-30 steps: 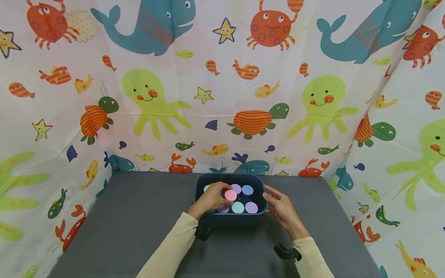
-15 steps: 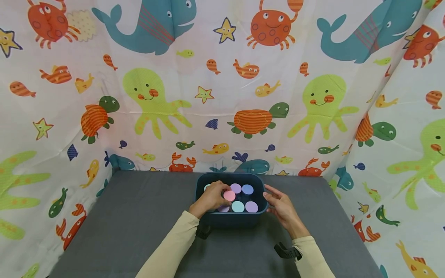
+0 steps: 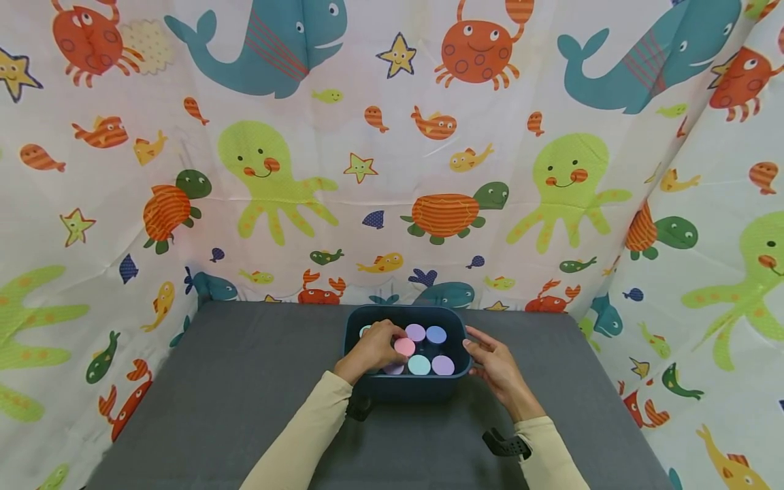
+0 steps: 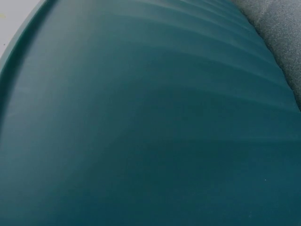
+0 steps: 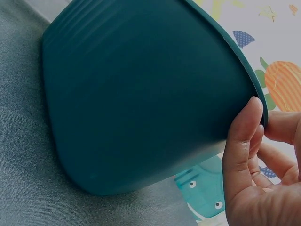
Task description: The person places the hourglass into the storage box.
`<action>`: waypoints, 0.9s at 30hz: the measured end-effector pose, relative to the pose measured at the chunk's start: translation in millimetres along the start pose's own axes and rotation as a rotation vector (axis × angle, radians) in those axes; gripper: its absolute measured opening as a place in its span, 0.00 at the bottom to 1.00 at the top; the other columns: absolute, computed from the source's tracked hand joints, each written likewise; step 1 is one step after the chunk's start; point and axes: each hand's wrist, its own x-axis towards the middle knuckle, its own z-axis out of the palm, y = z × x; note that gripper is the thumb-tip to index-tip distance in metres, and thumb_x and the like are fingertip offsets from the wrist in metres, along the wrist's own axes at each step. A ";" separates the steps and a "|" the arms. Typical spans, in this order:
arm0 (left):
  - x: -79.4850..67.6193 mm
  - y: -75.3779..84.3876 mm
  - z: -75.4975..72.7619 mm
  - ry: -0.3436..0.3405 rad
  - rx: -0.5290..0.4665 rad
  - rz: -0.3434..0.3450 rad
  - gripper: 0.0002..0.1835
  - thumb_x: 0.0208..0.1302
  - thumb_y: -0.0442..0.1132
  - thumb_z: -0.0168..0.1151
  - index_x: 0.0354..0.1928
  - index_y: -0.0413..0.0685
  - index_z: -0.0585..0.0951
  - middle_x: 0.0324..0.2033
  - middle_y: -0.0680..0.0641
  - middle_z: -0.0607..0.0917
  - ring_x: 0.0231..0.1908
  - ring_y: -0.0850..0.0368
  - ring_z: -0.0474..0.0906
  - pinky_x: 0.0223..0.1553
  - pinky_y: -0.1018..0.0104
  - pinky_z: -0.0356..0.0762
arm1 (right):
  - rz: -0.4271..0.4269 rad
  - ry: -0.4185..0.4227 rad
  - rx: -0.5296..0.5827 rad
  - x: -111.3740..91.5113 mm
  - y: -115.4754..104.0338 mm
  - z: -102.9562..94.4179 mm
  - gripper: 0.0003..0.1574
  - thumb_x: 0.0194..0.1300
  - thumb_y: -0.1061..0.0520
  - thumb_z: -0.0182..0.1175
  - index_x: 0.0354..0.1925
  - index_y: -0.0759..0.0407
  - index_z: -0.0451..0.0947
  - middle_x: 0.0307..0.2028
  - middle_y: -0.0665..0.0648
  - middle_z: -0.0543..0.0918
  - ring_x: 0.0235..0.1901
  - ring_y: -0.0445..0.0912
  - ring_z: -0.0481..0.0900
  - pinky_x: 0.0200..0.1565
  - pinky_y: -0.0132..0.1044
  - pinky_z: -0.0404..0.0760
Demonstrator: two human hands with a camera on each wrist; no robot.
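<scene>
A dark teal plastic bin stands on the table with several round, flat-topped pastel pieces inside. My left hand reaches over the bin's left side and pinches a pink round piece between thumb and fingers. Its lower part is hidden. Around it are a mint piece, two lilac pieces and a blue piece. At the right end my right hand grips the bin's rim, its thumb against the outer wall. Only the bin's side fills the left wrist view.
The bin sits toward the back of a grey table. A white curtain printed with sea animals hangs behind it and along both sides. Another mint piece shows partly behind the left hand.
My left hand has shifted the pink piece slightly left and toward me, within the bin. The right hand has stayed at the rim.
</scene>
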 end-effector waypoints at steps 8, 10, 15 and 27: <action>-0.4 -4.2 0.6 0.006 -0.012 0.029 0.23 0.50 0.43 0.77 0.50 0.45 0.85 0.45 0.46 0.81 0.48 0.51 0.72 0.50 0.54 0.68 | 0.006 -0.005 0.005 -0.6 -0.8 0.3 0.33 0.71 0.50 0.57 0.71 0.50 0.65 0.64 0.65 0.73 0.33 0.44 0.79 0.31 0.30 0.80; -0.7 -4.3 0.8 0.006 -0.017 0.029 0.23 0.50 0.43 0.77 0.50 0.45 0.85 0.44 0.46 0.81 0.48 0.51 0.72 0.50 0.54 0.68 | 0.006 -0.004 0.007 -0.7 -0.7 0.3 0.33 0.71 0.50 0.58 0.71 0.50 0.65 0.63 0.64 0.74 0.33 0.43 0.79 0.31 0.30 0.80; -1.1 -4.4 1.0 0.010 0.006 0.048 0.23 0.51 0.44 0.76 0.50 0.45 0.85 0.44 0.46 0.82 0.48 0.50 0.73 0.52 0.53 0.68 | 0.001 0.000 0.007 -0.8 0.0 0.1 0.33 0.70 0.49 0.58 0.71 0.51 0.65 0.62 0.64 0.75 0.32 0.43 0.79 0.31 0.30 0.80; -1.6 -4.0 0.4 -0.010 0.045 0.062 0.21 0.54 0.44 0.74 0.51 0.47 0.85 0.46 0.46 0.82 0.50 0.50 0.73 0.55 0.51 0.69 | 0.005 0.005 -0.004 -1.1 0.8 -0.1 0.33 0.71 0.49 0.58 0.71 0.50 0.65 0.62 0.64 0.75 0.33 0.45 0.78 0.32 0.30 0.80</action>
